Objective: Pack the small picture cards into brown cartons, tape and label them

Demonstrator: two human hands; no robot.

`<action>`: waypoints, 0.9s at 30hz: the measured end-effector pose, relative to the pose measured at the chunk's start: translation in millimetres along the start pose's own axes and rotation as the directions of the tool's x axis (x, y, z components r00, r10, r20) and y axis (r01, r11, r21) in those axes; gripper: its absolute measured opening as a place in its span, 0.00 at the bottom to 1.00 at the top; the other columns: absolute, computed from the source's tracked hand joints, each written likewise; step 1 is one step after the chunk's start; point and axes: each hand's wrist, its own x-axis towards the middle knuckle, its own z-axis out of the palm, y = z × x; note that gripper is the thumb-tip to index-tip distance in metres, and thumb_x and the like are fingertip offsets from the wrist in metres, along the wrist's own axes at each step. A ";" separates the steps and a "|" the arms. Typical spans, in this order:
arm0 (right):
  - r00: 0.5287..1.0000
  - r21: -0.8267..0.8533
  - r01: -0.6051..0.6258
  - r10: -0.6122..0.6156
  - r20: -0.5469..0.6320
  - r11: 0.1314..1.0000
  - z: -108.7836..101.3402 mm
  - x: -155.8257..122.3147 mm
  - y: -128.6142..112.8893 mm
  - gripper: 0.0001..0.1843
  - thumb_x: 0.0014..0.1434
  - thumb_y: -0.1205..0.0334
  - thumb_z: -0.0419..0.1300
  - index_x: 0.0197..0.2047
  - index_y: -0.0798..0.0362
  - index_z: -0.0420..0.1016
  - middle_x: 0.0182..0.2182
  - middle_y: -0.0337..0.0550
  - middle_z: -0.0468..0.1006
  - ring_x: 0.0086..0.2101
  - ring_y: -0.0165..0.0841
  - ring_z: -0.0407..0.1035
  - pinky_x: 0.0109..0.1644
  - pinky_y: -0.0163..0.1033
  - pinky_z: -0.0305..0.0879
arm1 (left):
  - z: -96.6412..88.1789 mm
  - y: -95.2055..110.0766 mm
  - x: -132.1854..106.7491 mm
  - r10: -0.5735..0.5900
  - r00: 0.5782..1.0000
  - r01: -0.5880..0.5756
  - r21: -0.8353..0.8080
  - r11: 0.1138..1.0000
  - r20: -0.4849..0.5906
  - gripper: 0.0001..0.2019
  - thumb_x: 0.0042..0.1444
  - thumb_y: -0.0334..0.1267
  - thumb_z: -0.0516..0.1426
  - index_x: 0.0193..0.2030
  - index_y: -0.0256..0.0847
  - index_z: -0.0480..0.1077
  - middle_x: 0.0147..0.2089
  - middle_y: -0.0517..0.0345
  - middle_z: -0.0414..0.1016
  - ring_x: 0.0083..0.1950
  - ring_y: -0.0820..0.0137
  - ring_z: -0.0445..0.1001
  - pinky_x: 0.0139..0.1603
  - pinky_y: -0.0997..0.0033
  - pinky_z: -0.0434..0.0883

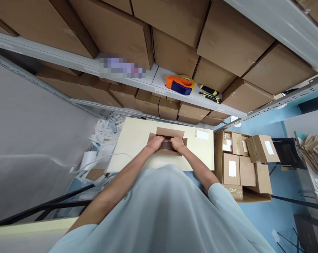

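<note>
A small open cardboard box [170, 133] lies on the pale table [134, 140], its flaps spread out. My left hand [155, 142] and my right hand [177, 143] rest side by side on the box, fingers curled down over a dark item [166, 144] inside it. What the dark item is stays unclear. A white label [202, 135] lies on the table to the right of the box.
A metal shelf [159, 80] behind the table carries an orange tape dispenser [179, 84], two yellow-black cutters [209, 94] and large cartons. A big carton [240, 165] of small taped boxes stands at the right. Paper scraps [106, 130] litter the floor at left.
</note>
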 end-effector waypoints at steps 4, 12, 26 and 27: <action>0.999 -0.009 -0.054 0.054 0.005 0.999 2.4 13.7 -12.8 0.18 0.75 0.72 0.56 0.56 0.58 0.88 0.57 0.62 0.87 0.57 0.45 0.82 0.61 0.44 0.74 | 9.6 11.7 9.0 -0.043 0.998 0.041 0.064 0.997 0.035 0.11 0.62 0.26 0.57 0.39 0.37 0.82 0.48 0.35 0.86 0.53 0.47 0.85 0.56 0.53 0.77; 0.921 0.189 -0.076 0.141 -0.362 0.979 27.8 -61.7 27.3 0.21 0.81 0.62 0.50 0.66 0.50 0.80 0.64 0.53 0.83 0.64 0.42 0.76 0.66 0.44 0.71 | 7.0 -14.4 -48.0 -0.008 0.942 -0.001 -0.026 1.000 -0.335 0.19 0.71 0.35 0.53 0.63 0.42 0.78 0.67 0.41 0.78 0.68 0.50 0.75 0.71 0.52 0.71; 0.959 0.435 0.157 -0.032 -0.281 0.887 100.0 -83.7 32.9 0.42 0.62 0.46 0.76 0.74 0.52 0.73 0.70 0.59 0.76 0.69 0.53 0.69 0.74 0.58 0.68 | 32.0 -22.9 -83.8 0.130 0.973 -0.175 -0.247 0.953 -0.191 0.24 0.62 0.52 0.67 0.60 0.45 0.78 0.63 0.43 0.82 0.69 0.46 0.75 0.71 0.46 0.73; 0.961 0.419 0.153 -0.035 -0.275 0.895 100.7 -82.6 35.2 0.38 0.67 0.49 0.73 0.74 0.52 0.73 0.69 0.59 0.77 0.68 0.51 0.70 0.74 0.57 0.68 | 33.9 -27.4 -82.5 0.128 0.974 -0.173 -0.250 0.953 -0.186 0.22 0.64 0.50 0.65 0.61 0.45 0.78 0.62 0.43 0.83 0.69 0.47 0.75 0.72 0.46 0.73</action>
